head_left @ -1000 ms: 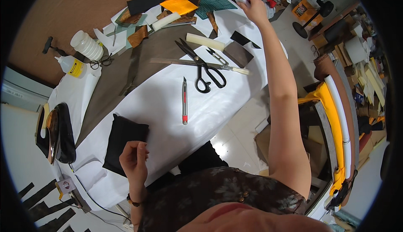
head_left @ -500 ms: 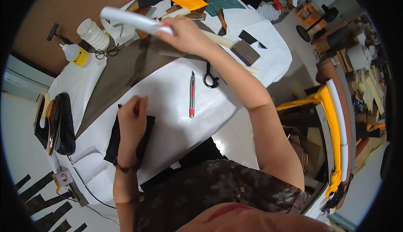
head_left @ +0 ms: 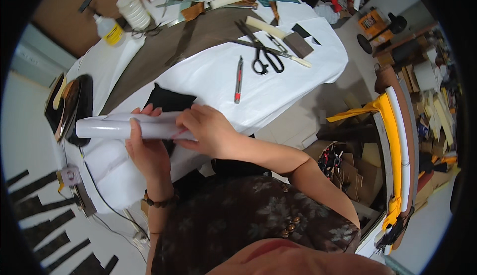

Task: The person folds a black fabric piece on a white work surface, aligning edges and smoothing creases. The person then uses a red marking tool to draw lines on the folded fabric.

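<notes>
A roll of glossy white sheet [head_left: 107,129] lies crosswise in front of me, held in both hands over the near side of the table. My left hand [head_left: 148,148] wraps round its middle from below, thumb across the front. The fingers of my right hand [head_left: 206,131] pinch the roll's right end. Black fabric [head_left: 166,98] lies just beyond the roll, partly hidden by it. Farther off on the white-covered table [head_left: 208,83] rest a utility knife [head_left: 239,81] with red parts and a pair of black-handled scissors [head_left: 266,58].
A glue bottle [head_left: 110,30] and a ribbed white jar [head_left: 133,11] stand at the far left. An iron [head_left: 77,108] sits at the left edge. Beyond the scissors lie a grey-brown block [head_left: 298,45] and scraps. Rolled materials [head_left: 395,160] hang over a rack at right.
My right hand has brought the white roll down toward me from the far side. My left hand has come off the black fabric and now grips the roll too.
</notes>
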`<action>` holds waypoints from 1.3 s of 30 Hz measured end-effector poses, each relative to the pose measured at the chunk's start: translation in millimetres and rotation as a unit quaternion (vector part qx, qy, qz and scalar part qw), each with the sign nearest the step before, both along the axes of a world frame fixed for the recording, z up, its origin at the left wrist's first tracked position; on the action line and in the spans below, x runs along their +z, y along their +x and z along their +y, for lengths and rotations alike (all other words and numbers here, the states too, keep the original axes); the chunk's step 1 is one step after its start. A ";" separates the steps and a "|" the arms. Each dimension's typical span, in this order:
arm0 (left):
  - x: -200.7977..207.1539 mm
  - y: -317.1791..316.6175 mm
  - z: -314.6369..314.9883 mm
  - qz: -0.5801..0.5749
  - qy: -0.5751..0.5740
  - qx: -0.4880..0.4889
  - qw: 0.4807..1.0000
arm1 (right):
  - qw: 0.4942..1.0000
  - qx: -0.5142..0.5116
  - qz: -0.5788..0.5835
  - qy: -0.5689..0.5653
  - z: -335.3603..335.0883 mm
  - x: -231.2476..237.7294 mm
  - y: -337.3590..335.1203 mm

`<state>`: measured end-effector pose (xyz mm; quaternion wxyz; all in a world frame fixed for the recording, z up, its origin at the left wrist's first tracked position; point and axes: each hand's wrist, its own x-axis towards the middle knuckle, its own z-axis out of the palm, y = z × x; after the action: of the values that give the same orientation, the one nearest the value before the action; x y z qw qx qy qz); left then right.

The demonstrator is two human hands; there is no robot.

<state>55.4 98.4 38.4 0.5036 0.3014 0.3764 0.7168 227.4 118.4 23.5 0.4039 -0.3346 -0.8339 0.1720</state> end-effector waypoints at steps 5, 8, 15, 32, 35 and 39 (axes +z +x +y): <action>3.4 -53.5 -73.3 -0.033 0.072 -0.010 0.997 | 0.972 0.152 0.056 -0.169 -41.1 -3.4 -41.0; -0.6 -82.2 -121.3 -0.031 0.091 -0.006 0.995 | 0.939 0.263 0.018 -0.220 -56.5 -5.2 -68.0; -43.7 -175.1 -254.2 0.078 0.094 0.327 0.937 | 0.942 0.271 -0.022 -0.198 -115.4 -39.7 -138.0; -333.2 -216.9 -272.9 0.351 -0.155 0.429 0.817 | 0.966 0.178 -0.048 -0.183 -130.2 -49.5 -146.1; -370.7 -245.5 -229.8 0.260 -0.220 0.489 0.803 | 0.970 0.137 -0.058 -0.191 -130.5 -51.7 -140.8; -432.4 -319.9 -183.8 0.182 -0.293 0.560 0.753 | 0.975 0.103 -0.084 -0.180 -125.5 -44.9 -136.8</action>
<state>-264.5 -85.4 -394.0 -0.0025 -0.0008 0.7538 0.6571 90.6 -7.0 -21.4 0.2459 -0.3273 -0.8501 0.3313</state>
